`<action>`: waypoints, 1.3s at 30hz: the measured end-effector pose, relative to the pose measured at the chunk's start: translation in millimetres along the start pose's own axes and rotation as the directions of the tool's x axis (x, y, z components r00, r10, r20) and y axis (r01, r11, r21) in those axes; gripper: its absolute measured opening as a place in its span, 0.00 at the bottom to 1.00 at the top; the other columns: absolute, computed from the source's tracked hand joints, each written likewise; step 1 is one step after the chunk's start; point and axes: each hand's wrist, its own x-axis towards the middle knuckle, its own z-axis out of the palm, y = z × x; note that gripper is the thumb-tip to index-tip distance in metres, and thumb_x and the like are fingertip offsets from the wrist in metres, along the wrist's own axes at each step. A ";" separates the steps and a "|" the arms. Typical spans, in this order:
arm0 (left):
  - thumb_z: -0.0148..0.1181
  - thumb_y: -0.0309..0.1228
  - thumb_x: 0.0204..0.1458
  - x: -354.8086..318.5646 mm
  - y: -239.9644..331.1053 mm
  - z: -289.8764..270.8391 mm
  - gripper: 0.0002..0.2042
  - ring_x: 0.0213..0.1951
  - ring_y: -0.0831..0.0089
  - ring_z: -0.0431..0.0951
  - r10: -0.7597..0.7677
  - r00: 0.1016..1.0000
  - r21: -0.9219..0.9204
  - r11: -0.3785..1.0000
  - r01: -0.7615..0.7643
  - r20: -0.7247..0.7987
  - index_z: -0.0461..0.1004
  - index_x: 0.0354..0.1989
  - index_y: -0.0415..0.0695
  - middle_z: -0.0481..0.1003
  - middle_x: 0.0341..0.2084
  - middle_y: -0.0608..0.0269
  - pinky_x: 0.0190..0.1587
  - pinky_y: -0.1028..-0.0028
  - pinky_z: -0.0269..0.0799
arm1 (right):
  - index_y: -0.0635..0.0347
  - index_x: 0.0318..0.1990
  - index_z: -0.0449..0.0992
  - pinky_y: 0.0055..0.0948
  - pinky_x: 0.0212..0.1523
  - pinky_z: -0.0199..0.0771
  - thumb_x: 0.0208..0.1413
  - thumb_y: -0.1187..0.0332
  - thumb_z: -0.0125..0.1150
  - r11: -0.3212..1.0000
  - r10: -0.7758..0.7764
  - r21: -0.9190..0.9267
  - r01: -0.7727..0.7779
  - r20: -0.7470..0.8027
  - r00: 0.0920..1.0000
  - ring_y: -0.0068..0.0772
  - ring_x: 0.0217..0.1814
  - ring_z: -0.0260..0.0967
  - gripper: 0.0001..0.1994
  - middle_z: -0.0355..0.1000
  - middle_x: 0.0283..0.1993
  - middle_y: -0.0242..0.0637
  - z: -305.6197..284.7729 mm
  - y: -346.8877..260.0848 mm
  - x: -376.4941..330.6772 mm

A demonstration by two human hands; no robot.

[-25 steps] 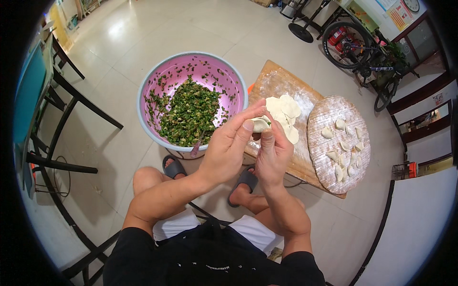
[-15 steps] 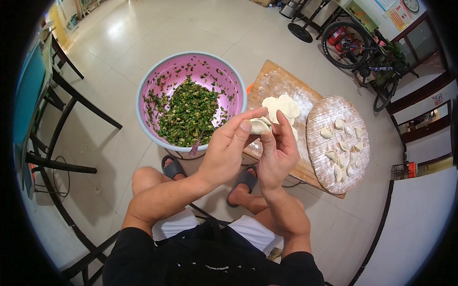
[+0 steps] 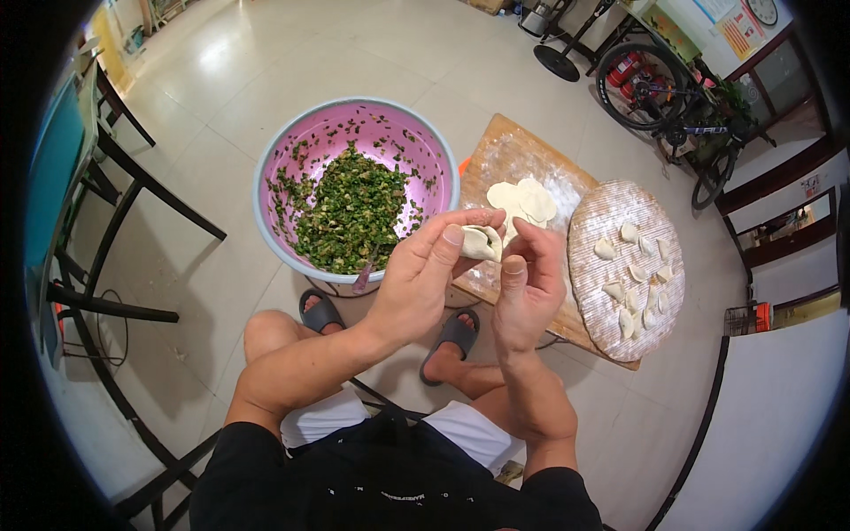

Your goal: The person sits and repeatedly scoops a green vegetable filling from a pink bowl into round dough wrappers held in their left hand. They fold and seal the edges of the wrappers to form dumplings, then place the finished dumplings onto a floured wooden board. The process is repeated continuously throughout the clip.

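A half-folded dumpling (image 3: 479, 243) sits in my left hand (image 3: 423, 273), pinched between thumb and fingers. Its edge gapes at the right end, where a bit of dark filling shows. Close by on the right, my right hand (image 3: 528, 288) has its thumb and fingers apart with nothing between them. Behind my hands, round dough wrappers (image 3: 533, 198) lie overlapping on a floured wooden board (image 3: 496, 146). To the left stands a pink basin (image 3: 425, 146) with a pale blue rim, holding chopped green filling (image 3: 345, 208); a spoon handle (image 3: 364, 276) leans out of it.
A round ridged tray (image 3: 593, 301) dusted with flour lies over the board's right side, bearing several finished dumplings (image 3: 629, 232). Dark chair legs (image 3: 164, 208) stand at the left. A bicycle (image 3: 660, 97) leans at the far right. My sandalled feet (image 3: 452, 341) are below the board.
My right hand has let go of the dumpling's edge and moved slightly right and down. The dumpling stays in my left hand, its right end now showing more.
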 end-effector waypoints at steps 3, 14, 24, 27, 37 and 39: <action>0.40 0.39 0.73 -0.8 2.2 -1.3 0.21 0.42 0.87 0.72 0.037 0.999 0.182 0.982 -0.039 0.014 0.66 0.64 0.36 0.72 0.62 0.56 0.40 0.85 0.67 | 0.68 0.57 0.77 0.27 0.50 0.71 0.63 0.57 0.65 0.996 0.079 -0.056 -0.074 0.088 0.993 0.27 0.47 0.70 0.23 0.73 0.49 0.37 1.9 1.9 -9.8; 0.43 0.40 0.72 -1.2 -4.4 -3.5 0.22 0.33 0.92 0.67 0.048 0.999 0.362 0.931 -0.040 -0.015 0.68 0.65 0.37 0.75 0.57 0.66 0.33 0.87 0.64 | 0.67 0.52 0.81 0.26 0.44 0.73 0.61 0.70 0.66 0.957 -0.062 -0.277 0.083 0.082 0.995 0.29 0.43 0.73 0.15 0.77 0.43 0.42 4.3 -4.3 -11.5; 0.44 0.38 0.72 4.2 -0.9 -8.2 0.21 0.66 0.68 0.68 0.125 0.977 0.550 0.811 -0.200 0.171 0.70 0.64 0.36 0.68 0.66 0.50 0.66 0.69 0.63 | 0.69 0.47 0.82 0.24 0.41 0.73 0.61 0.69 0.67 0.985 0.170 -0.017 -0.169 0.063 0.983 0.27 0.41 0.73 0.12 0.77 0.45 0.41 -6.1 2.4 -7.8; 0.47 0.36 0.70 3.4 0.5 -5.7 0.21 0.69 0.57 0.65 0.124 0.973 0.579 0.787 -0.215 0.193 0.70 0.64 0.35 0.67 0.65 0.42 0.69 0.66 0.59 | 0.69 0.45 0.82 0.23 0.41 0.73 0.60 0.69 0.68 0.973 0.171 0.136 -0.184 0.104 0.980 0.26 0.42 0.72 0.12 0.77 0.46 0.40 -10.1 11.0 -6.2; 0.43 0.36 0.72 -1.9 0.1 -1.3 0.24 0.63 0.68 0.69 -0.156 0.987 0.421 0.899 0.124 0.042 0.59 0.70 0.33 0.65 0.67 0.51 0.64 0.68 0.69 | 0.66 0.42 0.84 0.25 0.39 0.72 0.58 0.71 0.69 0.969 -0.045 -0.241 0.048 0.020 0.999 0.29 0.39 0.71 0.08 0.76 0.41 0.39 0.1 -1.1 -11.5; 0.44 0.35 0.72 0.5 -2.8 -6.9 0.26 0.64 0.69 0.69 -0.226 0.972 0.267 0.943 0.200 0.067 0.53 0.73 0.34 0.63 0.69 0.51 0.65 0.68 0.68 | 0.65 0.43 0.84 0.26 0.41 0.71 0.59 0.69 0.68 0.974 -0.013 -0.225 0.014 0.006 1.000 0.29 0.41 0.70 0.09 0.76 0.41 0.39 -0.6 3.1 -12.3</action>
